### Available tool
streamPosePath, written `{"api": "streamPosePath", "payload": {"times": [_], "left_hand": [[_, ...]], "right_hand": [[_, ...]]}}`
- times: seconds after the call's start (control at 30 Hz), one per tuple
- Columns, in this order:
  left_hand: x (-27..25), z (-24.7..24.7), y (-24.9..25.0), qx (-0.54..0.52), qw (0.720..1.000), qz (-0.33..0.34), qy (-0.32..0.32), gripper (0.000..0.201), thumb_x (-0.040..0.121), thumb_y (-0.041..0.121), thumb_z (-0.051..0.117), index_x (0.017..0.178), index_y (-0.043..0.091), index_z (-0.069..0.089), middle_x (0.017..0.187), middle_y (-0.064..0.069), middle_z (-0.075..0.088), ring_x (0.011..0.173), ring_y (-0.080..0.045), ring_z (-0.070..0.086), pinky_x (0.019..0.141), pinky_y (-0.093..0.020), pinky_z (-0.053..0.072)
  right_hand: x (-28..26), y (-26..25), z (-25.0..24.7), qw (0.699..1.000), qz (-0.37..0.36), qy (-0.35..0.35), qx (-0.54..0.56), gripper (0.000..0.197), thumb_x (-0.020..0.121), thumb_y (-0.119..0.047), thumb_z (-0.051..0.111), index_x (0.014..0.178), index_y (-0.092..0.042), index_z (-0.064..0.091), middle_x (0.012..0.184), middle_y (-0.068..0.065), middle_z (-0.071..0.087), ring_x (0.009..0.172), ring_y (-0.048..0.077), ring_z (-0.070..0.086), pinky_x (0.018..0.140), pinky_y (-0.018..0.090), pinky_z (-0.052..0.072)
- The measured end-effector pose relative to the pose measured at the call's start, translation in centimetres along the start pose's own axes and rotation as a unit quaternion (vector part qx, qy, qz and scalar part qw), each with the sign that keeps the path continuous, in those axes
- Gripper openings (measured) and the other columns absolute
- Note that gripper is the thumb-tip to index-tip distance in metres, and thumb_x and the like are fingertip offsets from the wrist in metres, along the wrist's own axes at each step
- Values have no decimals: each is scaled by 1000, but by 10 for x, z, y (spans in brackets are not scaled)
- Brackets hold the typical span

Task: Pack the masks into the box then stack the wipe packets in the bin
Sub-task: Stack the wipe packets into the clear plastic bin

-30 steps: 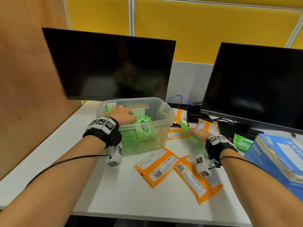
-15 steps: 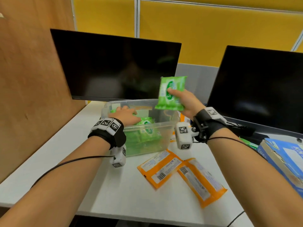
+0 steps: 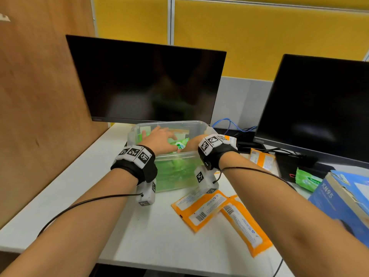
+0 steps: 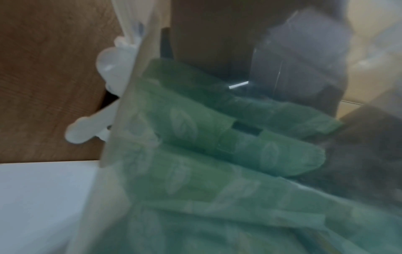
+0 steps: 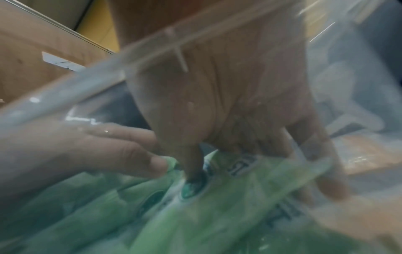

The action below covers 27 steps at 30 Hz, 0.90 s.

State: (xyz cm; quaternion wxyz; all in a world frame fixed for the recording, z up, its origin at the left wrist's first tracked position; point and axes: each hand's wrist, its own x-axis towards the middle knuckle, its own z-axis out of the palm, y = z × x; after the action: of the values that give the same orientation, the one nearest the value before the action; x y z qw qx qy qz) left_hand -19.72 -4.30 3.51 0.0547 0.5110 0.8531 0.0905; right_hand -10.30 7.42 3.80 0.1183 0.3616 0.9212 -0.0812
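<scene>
**Both hands in the clear bin, on the top green packet**

The right hand (image 5: pixel 228 103), at the centre of the right wrist frame, has thumb and fingers pinched on the top wipe packet (image 3: pixel 179 143); through the blurred bin wall the pinch looks closed on the packet's upper edge, though the fingertips are hard to separate. The left hand (image 3: pixel 159 139) lies just left of it in the head view, fingers straight and spread, flat on the same packet. Both hands are inside the bin (image 3: pixel 169 156), a clear tub at the centre of the head frame, below the left monitor (image 3: pixel 147 80). The stacked packets (image 4: pixel 195 154) fill the lower half of the left wrist frame behind the bin wall.

At lower centre of the head view two orange mask packets (image 3: pixel 201 210) lie overlapping on the white desk (image 3: pixel 79 186). Another orange one (image 3: pixel 261 158) lies right of the bin. A loose green packet (image 3: pixel 305 179) sits at mid right, touching the blue KN95 box (image 3: pixel 343 198) at the right edge.
</scene>
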Motion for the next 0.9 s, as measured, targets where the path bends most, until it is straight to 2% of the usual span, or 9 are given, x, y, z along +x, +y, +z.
{"api": "streamPosePath", "payload": {"times": [0.13,0.23,0.3,0.33,0.5,0.63,0.73,0.83,0.9], "left_hand": [[-1,-1,1,8,999,24,-42,35,90,48,51,125,46,55,153,4,32,148,-17,6,113,-62,-4],[3,1,-3,26,998,28,-52,34,92,48,47,126,47,54,153,11,33,148,-15,4,114,-61,-5],[4,2,-5,30,998,29,-49,33,93,48,46,125,47,54,153,12,32,148,-15,5,114,-60,-4],[5,3,-4,31,998,28,-47,33,93,48,46,125,48,54,153,11,32,148,-15,5,115,-59,-3],[5,3,-5,32,998,25,-39,31,94,47,46,123,48,55,154,7,32,148,-16,6,116,-57,-2],[3,2,-5,24,999,33,-36,30,94,46,46,123,48,55,152,9,34,147,-16,8,116,-57,0],[3,3,-5,18,999,32,-32,30,94,45,47,122,48,55,151,11,34,147,-14,8,116,-56,-1],[4,4,-6,20,999,28,-31,29,93,44,48,121,49,55,151,10,35,147,-14,9,115,-56,-1],[5,4,-7,20,999,29,-29,29,93,44,48,121,50,55,151,10,35,147,-14,9,115,-55,-1]], "right_hand": [[-11,2,-7,988,-24,84,130,41,96,-37,49,118,-6,61,120,10,63,107,25,59,81,31,43],[-21,37,-20,884,-24,294,362,27,93,-23,51,105,-8,70,107,10,70,101,24,63,84,29,46],[-29,86,-16,799,59,413,433,25,95,-22,47,104,-10,67,107,11,68,93,23,59,76,28,42],[-34,113,-8,785,130,428,429,25,94,-22,46,107,-11,64,112,12,64,97,25,57,77,30,41],[-53,231,62,785,459,279,308,57,86,-36,59,130,-4,43,136,22,38,125,40,37,103,49,32],[-70,268,79,829,462,182,258,59,83,-24,65,132,-2,40,135,24,36,126,41,36,104,48,34],[-66,286,80,804,403,203,388,68,91,-12,56,148,-2,21,151,23,24,137,41,28,106,47,32],[-72,285,79,847,396,123,332,49,93,-11,52,139,-3,39,143,21,40,129,36,42,90,37,40],[-77,274,79,884,385,87,250,46,86,-11,60,131,-9,49,135,19,45,121,37,48,91,39,47]]}}
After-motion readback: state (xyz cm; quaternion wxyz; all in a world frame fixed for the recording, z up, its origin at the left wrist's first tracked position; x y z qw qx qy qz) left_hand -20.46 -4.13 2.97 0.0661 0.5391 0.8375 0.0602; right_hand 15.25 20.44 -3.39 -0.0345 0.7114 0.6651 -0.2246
